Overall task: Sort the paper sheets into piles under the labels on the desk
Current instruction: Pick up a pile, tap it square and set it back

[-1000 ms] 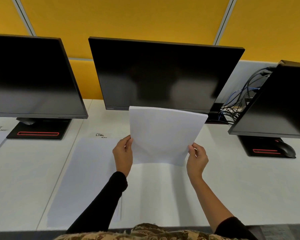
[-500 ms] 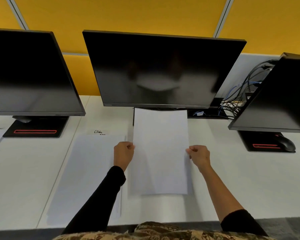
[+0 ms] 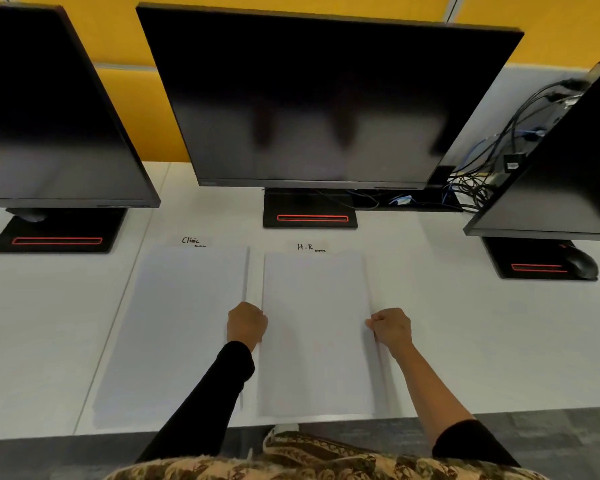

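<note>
A white paper sheet (image 3: 314, 327) lies flat on the desk below the handwritten "H.R" label (image 3: 309, 247). My left hand (image 3: 246, 323) pinches its left edge and my right hand (image 3: 392, 329) pinches its right edge. Left of it lies another white pile of sheets (image 3: 174, 334) under the "Clinic" label (image 3: 191, 241). A further sheet edge shows under the held sheet on its right side.
Three dark monitors stand at the back on black bases (image 3: 309, 212). A black mouse (image 3: 582, 264) sits on the right base. Tangled cables (image 3: 471, 188) lie behind the middle screen. The desk's front edge (image 3: 430, 415) runs just below the sheets.
The sheet was held up, tilted in the air, then came down flat onto the desk under the H.R label, with both hands still at its edges. The view tipped downward.
</note>
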Demonstrator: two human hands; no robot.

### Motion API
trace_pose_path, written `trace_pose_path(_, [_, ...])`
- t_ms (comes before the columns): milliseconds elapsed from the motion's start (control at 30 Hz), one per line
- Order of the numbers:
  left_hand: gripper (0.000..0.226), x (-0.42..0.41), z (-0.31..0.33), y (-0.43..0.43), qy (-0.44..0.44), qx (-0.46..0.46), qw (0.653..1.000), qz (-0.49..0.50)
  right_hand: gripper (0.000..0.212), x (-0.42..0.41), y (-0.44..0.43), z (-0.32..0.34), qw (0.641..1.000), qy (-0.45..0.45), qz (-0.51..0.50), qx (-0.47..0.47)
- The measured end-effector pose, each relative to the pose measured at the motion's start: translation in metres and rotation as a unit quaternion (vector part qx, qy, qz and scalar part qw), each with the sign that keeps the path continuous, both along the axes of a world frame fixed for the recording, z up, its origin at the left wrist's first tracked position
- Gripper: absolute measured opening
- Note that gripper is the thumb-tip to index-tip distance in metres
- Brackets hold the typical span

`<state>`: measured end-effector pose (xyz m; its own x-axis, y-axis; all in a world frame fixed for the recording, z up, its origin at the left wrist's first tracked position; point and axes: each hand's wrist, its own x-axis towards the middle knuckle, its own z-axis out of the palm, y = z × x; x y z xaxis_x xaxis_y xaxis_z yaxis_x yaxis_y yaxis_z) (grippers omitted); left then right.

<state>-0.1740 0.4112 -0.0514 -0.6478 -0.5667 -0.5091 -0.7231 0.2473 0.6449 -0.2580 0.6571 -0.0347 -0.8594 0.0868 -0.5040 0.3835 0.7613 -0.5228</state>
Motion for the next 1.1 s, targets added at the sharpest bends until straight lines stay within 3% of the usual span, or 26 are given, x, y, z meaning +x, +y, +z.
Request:
trace_pose_path(133, [0.04,-0.003,0.003,0.001,0.007,-0.025,1.0,-0.01,0.04,0.002,-0.001,0.001,1.0,0.015,-0.024,-0.003])
trace_pose_path(267, [0.037,-0.001,0.006,0.004,0.006,-0.061,0.998,-0.035,0.009,0.003,-0.005,0.008,0.999,0.016,-0.028,-0.004])
trace_pose_path(400, [0.03,-0.002,0.008,0.005,-0.004,-0.081,0.996,-0.043,0.021,0.002,-0.008,0.011,0.999,0.019,-0.036,0.002])
trace_pose_path(733, [0.014,-0.008,0.007,0.003,-0.013,-0.078,0.996,-0.035,0.018,0.0,-0.013,0.011,0.999,0.01,-0.044,-0.003])
trace_pose_path(967, [0.035,-0.005,0.01,0.006,-0.022,-0.103,0.994,-0.039,0.02,-0.001,-0.016,0.012,0.999,0.004,-0.042,0.019])
trace_pose_path(1100, [0.036,-0.005,0.012,0.007,-0.027,-0.113,0.992,-0.045,0.022,-0.001,-0.018,0.012,0.999,0.012,-0.036,0.038])
